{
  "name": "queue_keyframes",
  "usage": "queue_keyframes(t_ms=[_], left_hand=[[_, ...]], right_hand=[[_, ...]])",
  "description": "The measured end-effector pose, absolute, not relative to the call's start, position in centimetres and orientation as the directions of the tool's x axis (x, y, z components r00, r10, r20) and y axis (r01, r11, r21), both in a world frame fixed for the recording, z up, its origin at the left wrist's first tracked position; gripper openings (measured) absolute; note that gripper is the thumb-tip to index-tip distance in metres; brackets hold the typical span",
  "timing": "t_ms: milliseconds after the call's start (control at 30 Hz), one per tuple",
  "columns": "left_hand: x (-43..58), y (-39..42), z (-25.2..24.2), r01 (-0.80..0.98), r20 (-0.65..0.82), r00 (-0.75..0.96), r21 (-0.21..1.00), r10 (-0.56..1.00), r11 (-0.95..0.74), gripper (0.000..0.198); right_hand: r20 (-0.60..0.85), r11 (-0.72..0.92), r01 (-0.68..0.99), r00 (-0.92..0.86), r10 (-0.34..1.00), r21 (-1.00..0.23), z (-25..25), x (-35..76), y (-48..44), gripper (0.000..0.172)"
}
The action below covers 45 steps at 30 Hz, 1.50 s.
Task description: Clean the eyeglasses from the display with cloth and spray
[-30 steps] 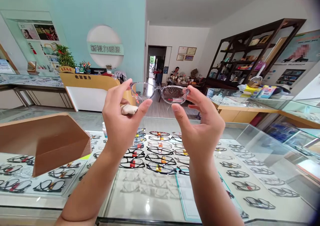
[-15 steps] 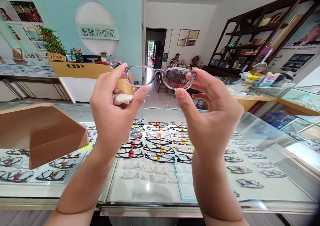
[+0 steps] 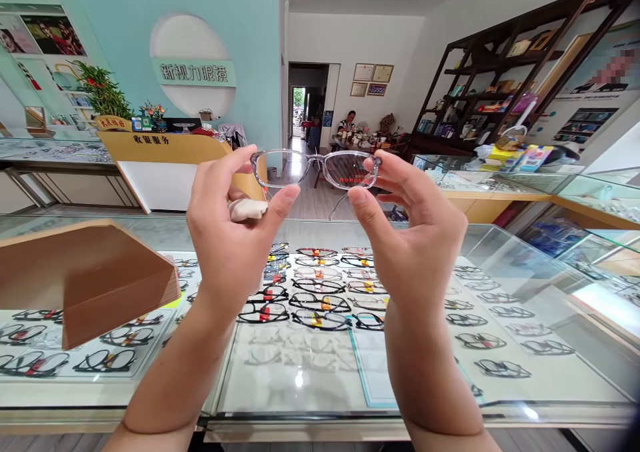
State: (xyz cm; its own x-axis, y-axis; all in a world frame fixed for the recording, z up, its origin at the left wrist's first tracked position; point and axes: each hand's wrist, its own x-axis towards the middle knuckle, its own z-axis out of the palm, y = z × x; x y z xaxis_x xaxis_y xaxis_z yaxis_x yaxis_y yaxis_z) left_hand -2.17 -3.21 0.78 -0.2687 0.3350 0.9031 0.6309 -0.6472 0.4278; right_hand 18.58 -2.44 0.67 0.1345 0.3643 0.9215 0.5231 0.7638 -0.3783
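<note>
Held up above the glass counter is a pair of eyeglasses (image 3: 316, 159) with a clear greyish frame and red lettering on the lens at the right. My left hand (image 3: 227, 229) is closed on the frame's left end, thumb below and forefinger on top. A whitish cloth (image 3: 247, 209) is bunched in that same hand, under the curled fingers. My right hand (image 3: 417, 229) pinches the right end of the frame near the hinge. One thin temple hangs behind the lenses; the rest of the temples is mostly hidden.
Rows of eyeglass frames (image 3: 320, 302) lie inside the glass counter (image 3: 280, 399). On its left stands a brown stack of boards or trays (image 3: 115, 272). Farther back are a cashier desk (image 3: 170, 149), a seated person (image 3: 347, 122) and a dark shelf (image 3: 480, 72).
Both hands and the eyeglasses sit slightly lower in view, and the right hand has shifted a little left. The whole scene has moved slightly down as the head tilted.
</note>
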Motion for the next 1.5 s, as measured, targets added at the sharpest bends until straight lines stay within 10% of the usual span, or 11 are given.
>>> queue_keyframes(t_ms=[1500], left_hand=[[-0.7,-1.4,-0.2,0.451,0.827,-0.37,0.559,0.424,-0.696,0.058]], right_hand=[[0.947,0.757,0.568,0.199,0.254,-0.323,0.9,17.6,-2.5,0.042]])
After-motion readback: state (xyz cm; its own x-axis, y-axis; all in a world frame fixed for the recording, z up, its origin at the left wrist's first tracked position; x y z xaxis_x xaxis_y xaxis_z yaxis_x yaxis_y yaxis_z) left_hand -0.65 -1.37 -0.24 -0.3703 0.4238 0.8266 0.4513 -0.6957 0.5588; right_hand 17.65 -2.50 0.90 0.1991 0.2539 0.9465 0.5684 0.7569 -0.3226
